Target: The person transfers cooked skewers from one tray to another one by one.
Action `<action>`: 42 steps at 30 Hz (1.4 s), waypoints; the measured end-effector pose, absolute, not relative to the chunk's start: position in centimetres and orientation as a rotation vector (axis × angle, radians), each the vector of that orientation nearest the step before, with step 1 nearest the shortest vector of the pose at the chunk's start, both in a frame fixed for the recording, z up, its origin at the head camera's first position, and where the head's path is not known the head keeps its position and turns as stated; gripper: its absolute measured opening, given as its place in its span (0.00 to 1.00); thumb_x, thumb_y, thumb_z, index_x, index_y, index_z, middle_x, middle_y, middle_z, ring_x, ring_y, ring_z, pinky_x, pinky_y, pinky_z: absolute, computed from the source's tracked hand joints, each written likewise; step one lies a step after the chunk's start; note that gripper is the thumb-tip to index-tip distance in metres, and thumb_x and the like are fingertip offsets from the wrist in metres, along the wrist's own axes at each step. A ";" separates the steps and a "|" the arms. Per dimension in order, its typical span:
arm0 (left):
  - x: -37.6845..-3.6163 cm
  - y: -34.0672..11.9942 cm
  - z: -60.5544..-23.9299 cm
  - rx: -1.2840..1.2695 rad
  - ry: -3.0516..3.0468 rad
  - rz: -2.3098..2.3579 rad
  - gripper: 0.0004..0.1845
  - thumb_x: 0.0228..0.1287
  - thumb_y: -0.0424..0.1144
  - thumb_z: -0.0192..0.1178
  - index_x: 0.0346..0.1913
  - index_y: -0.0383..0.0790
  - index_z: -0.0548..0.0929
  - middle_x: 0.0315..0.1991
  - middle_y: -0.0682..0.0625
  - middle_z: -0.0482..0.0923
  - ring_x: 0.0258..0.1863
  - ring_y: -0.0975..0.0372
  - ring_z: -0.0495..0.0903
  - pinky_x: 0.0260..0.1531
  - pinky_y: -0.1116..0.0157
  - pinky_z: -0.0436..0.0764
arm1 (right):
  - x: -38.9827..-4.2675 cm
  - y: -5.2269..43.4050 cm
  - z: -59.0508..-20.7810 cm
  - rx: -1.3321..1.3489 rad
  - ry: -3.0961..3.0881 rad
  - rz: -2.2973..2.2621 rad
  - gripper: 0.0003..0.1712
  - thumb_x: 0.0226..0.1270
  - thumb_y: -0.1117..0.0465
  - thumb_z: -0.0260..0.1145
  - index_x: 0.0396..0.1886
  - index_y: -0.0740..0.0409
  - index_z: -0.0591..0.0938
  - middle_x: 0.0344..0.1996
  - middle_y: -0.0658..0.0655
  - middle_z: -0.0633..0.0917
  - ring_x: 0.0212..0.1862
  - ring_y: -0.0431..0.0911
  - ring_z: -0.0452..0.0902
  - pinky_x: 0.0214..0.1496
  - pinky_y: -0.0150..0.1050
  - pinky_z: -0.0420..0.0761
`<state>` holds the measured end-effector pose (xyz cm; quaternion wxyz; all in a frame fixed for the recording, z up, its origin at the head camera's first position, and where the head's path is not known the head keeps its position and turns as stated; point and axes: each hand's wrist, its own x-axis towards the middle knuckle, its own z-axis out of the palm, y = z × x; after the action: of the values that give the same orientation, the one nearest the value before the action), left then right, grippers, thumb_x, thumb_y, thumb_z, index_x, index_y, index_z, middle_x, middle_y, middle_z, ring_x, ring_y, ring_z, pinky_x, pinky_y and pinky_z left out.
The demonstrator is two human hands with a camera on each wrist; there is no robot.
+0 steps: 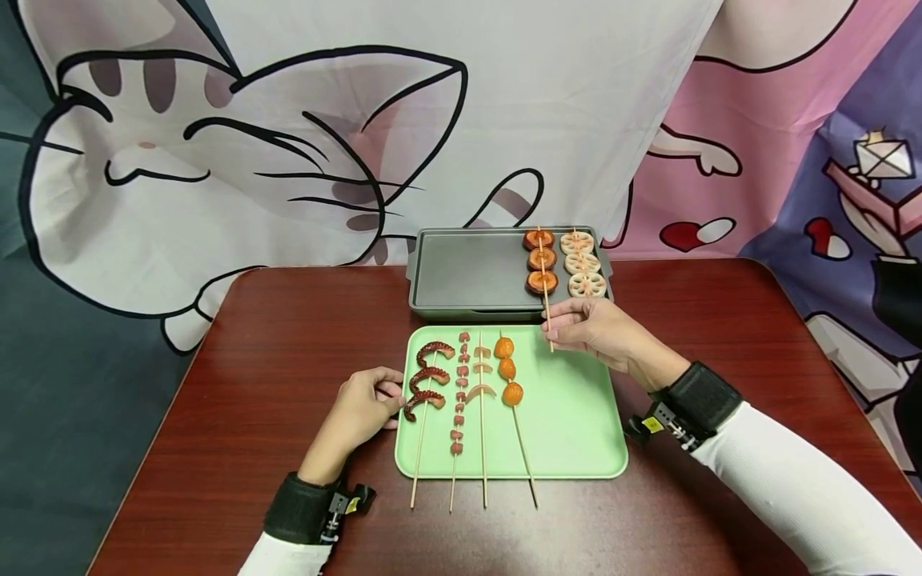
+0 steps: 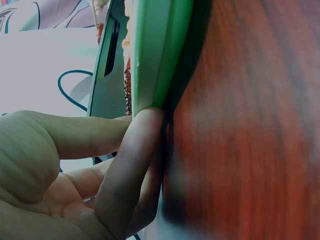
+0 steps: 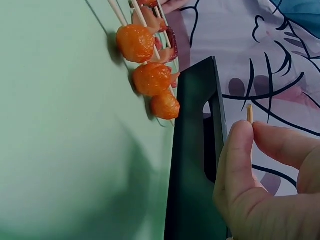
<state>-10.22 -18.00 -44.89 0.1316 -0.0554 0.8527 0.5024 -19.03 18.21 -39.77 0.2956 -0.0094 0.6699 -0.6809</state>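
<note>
My right hand pinches the bare end of a wooden skewer between thumb and finger; the stick's tip shows above the fingertips in the right wrist view. Three brown round slices, like mushroom caps, are threaded on it, over the grey grill pan. To their right on the pan is a skewer of lotus root slices. My left hand grips the left rim of the light green tray, its fingertips against the rim in the left wrist view.
On the tray lie skewers of octopus tentacles, small red cubes, pale pink pieces and orange balls, their sticks reaching past its front edge. The pan stands right behind the tray on the brown table, before a printed cloth.
</note>
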 end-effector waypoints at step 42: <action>-10.2 -18.1 -45.3 -0.150 2.476 1.465 0.17 0.65 0.24 0.64 0.57 0.28 0.82 0.39 0.41 0.81 0.33 0.60 0.83 0.26 0.66 0.91 | -14.6 18.5 -38.5 -0.186 1.891 -1.604 0.14 0.66 0.78 0.65 0.47 0.72 0.72 0.36 0.60 0.81 0.38 0.51 0.87 0.46 0.45 0.93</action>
<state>-10.25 -18.11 -45.30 0.1299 -0.0516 0.8521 0.5043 -14.58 18.51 -38.46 0.3216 -0.0709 0.7200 -0.6109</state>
